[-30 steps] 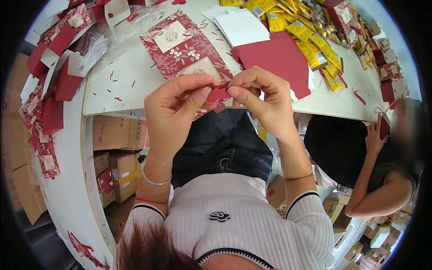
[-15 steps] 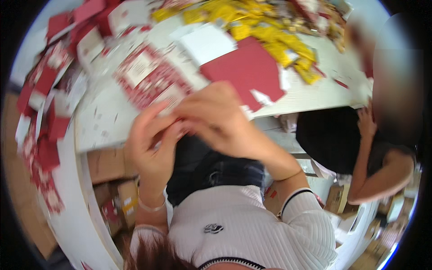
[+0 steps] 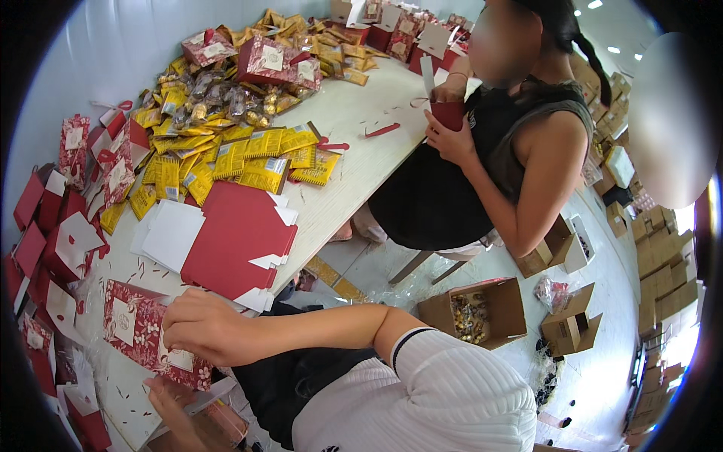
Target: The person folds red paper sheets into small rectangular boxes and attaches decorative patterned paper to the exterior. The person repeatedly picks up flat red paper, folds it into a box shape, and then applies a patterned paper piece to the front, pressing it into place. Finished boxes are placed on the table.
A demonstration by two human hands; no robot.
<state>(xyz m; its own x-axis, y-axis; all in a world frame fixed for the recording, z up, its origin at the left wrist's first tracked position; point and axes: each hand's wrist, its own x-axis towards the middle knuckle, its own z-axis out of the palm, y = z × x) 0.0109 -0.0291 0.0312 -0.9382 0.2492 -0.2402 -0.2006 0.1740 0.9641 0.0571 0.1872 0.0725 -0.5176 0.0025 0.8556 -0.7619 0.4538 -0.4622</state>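
Observation:
A flat red-and-white floral carton (image 3: pixel 145 316) with pale label panels lies at the near table edge. Over its right part is my right hand (image 3: pixel 203 328), fingers bent and pressed together; whatever they may pinch is hidden beneath them. Close to the carton's near edge is my left hand (image 3: pixel 169 407), its fingers apart and partly stretched, with nothing visible in them. Just beyond my right hand lie flat dark-red carton blanks (image 3: pixel 233 230), overlapping white card sheets (image 3: pixel 172 235).
Yellow snack packets (image 3: pixel 260 147) heap up beyond the blanks, with floral boxes (image 3: pixel 267 60) on top. Assembled red boxes (image 3: pixel 71 245) crowd the left side. Across the table a co-worker holds a small red box (image 3: pixel 448 114). An open cardboard box (image 3: pixel 474 313) stands on the floor.
The view has swung toward the right, bringing in more of the co-worker. My hands, together before, have parted; the right is now over the floral carton and the left beside its near edge.

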